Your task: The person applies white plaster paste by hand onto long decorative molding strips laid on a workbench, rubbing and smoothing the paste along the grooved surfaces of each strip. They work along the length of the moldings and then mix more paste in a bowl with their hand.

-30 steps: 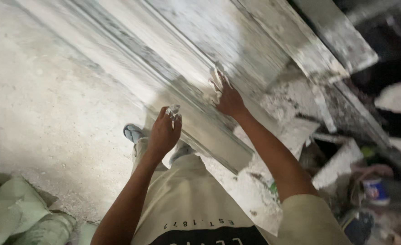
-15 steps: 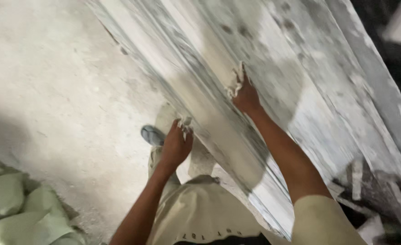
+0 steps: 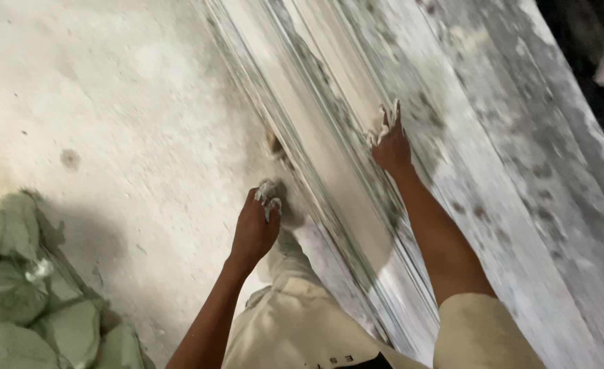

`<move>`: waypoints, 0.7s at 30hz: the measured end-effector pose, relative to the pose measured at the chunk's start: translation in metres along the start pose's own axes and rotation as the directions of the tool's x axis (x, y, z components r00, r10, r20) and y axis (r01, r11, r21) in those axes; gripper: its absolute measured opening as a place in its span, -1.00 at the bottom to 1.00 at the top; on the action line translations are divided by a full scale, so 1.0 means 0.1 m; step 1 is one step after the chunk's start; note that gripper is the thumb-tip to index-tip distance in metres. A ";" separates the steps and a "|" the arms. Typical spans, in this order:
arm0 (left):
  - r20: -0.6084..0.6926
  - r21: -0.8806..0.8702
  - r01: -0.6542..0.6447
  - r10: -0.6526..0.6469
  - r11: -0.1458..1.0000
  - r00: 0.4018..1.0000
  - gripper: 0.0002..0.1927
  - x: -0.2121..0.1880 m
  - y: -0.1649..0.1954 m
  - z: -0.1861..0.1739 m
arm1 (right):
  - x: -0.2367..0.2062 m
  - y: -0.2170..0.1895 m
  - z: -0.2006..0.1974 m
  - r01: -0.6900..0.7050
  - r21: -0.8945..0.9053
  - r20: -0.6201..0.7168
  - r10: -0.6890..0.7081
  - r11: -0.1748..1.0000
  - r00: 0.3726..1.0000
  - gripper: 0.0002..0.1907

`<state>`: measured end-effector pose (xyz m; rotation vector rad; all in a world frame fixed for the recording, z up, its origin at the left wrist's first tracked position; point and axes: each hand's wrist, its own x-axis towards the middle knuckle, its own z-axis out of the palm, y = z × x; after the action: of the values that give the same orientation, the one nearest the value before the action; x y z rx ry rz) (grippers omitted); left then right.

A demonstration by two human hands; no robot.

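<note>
Pressing right hand (image 3: 391, 143) flat on moulding (image 3: 329, 137); left hand (image 3: 255, 229) fisted.

Long white plaster moulding (image 3: 329, 137), plaster-smeared, slanting.

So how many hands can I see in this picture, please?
2. The left hand is closed around a small whitish lump, over the concrete floor. The right hand presses on the long grey-white moulded slab. No other hands are visible.

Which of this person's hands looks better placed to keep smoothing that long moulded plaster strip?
Probably the right hand: its fingers lie on the long grey-white moulded plaster strip. The left hand is beside it, clutching white stuff.
</note>
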<state>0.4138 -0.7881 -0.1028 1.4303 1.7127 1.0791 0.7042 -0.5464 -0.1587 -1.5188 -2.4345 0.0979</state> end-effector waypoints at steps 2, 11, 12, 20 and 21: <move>-0.031 0.087 -0.061 0.064 0.994 0.997 -0.76 0.37 -0.34 -0.17 | 0.64 -0.19 0.17 0.033 -0.042 0.008 -0.033 0.999 0.999 -0.10; -0.042 0.181 -0.229 0.240 0.956 0.970 -0.74 2.97 -1.15 -1.16 | 3.65 -0.93 0.79 -0.009 0.023 0.002 0.009 1.000 1.000 -0.13; -0.046 0.085 -0.127 0.132 0.988 0.990 -0.69 3.20 -1.15 -1.28 | 3.90 -0.98 0.85 -0.049 0.054 0.029 0.047 0.997 0.998 -0.13; 0.037 -0.126 0.102 -0.098 0.987 0.994 -0.55 5.26 -1.61 -1.95 | 6.16 -1.49 1.51 0.080 -0.246 -0.097 -0.107 0.966 0.990 -0.12; 0.059 -0.095 0.113 -0.107 0.989 0.992 -0.64 5.53 -1.75 -1.99 | 6.43 -1.54 1.61 0.054 -0.134 -0.088 -0.066 0.990 0.994 -0.11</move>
<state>0.0552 -0.2935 -0.1566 1.2775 1.6567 1.0409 0.2613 -0.0295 -0.1600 -1.4667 -2.4528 -0.1444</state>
